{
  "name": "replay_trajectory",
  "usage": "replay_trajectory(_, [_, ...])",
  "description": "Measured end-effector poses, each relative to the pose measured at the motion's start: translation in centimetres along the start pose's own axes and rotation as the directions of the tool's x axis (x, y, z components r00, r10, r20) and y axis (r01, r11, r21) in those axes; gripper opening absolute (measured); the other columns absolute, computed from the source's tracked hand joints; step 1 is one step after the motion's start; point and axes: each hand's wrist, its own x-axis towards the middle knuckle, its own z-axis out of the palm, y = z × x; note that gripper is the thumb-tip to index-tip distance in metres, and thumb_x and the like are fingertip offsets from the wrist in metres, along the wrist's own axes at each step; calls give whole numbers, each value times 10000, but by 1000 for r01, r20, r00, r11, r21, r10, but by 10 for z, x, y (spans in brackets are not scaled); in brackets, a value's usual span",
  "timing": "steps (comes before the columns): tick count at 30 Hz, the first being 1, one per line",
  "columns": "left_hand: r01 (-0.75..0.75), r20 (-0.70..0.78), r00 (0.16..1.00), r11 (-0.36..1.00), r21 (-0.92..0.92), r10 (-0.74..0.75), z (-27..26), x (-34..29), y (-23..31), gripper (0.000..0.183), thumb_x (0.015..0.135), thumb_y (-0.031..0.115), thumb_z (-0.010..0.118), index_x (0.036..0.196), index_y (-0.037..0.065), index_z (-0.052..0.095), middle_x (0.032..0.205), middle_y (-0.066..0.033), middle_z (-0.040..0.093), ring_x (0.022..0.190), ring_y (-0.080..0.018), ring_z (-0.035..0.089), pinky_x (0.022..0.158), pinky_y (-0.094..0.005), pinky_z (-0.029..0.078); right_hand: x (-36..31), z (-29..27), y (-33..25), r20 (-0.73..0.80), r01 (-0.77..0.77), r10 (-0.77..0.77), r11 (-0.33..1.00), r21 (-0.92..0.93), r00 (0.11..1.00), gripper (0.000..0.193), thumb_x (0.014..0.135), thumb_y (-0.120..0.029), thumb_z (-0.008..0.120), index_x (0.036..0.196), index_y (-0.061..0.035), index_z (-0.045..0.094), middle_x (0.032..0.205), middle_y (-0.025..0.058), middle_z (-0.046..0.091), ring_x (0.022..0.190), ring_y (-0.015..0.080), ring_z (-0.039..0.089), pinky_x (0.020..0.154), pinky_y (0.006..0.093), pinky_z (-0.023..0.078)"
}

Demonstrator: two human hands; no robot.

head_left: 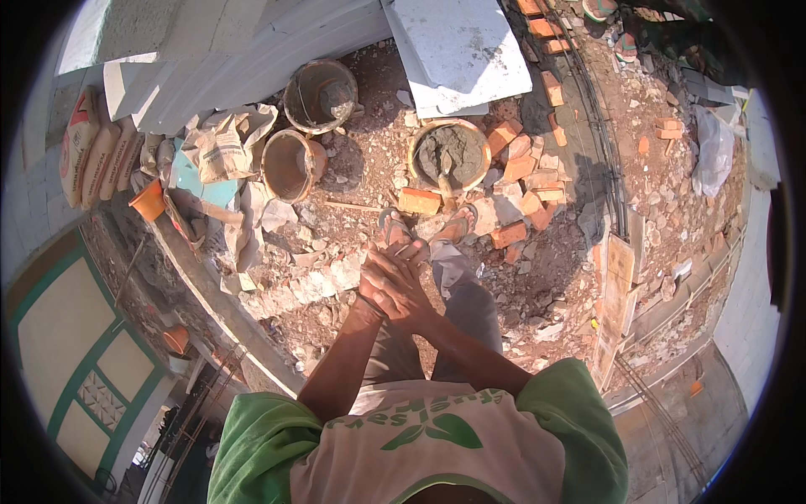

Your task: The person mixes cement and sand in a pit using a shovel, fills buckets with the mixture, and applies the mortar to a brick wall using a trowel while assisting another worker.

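Note:
My left hand (369,284) and my right hand (410,299) are pressed together above my feet. The right one lies across the left, its fingers stretched over it; the left hand's fingertips poke out beyond, part of it covered. No object shows between them. Past my sandalled feet (395,222) sits a round bucket (486,170) of wet grey mortar (470,149). A trowel (446,183) rests in it, handle toward me. An orange brick (419,201) lies at the bucket's near left side, touching neither hand.
Two mortar-stained buckets (314,160) (290,99) stand to the left, beside crumpled paper sacks (227,143). Broken bricks (518,168) pile up right of the mortar. Pale boards (457,50) lie beyond it. Steel bars (600,134) and a wooden plank (614,290) run along the right over rubble.

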Motion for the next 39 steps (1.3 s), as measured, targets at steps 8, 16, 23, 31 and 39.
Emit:
replay_trajectory(8, [-127,-28,992,932,-339,125,16,2,57,735,889,536,365,1351,-23,252,1364,-209,326,1250,-288,364,1023,-390,291,-83,-119,196,-54,-489,486,869,-78,872,242,873,-196,440,978,-13,558,928,142,595,791,249,580,679,340,451])
replay_trajectory(16, [-244,-755,566,807,-538,-332,-156,66,-65,563,874,400,467,1241,-25,417,1113,-161,553,1032,-273,527,932,-386,380,-205,-205,220,94,-988,994,48,149,62,250,855,-283,519,977,-66,549,759,51,544,660,164,546,606,317,467])
replay_trajectory(23, [212,-985,150,976,-48,-81,-308,163,-127,402,833,353,562,961,-28,571,858,-160,625,749,-272,577,707,-354,442,67,-80,186,92,-818,816,575,-15,571,234,844,-229,523,1019,-74,511,900,51,558,767,163,543,644,337,440])
replay_trajectory(31, [-129,-925,375,992,16,64,-358,89,-61,493,849,276,588,1204,-36,448,1149,-124,538,1028,-193,519,816,-276,424,171,59,273,-375,-455,313,801,-390,873,393,767,-213,554,1061,47,531,949,183,593,883,306,574,787,353,431])
replay_trajectory(39, [296,-956,291,954,57,-33,-350,-61,-249,406,860,310,539,1080,-32,559,1073,-157,585,946,-219,556,783,-330,438,125,35,370,-145,-533,580,583,-614,801,406,786,-302,514,1014,34,524,944,190,602,818,331,589,754,390,449])
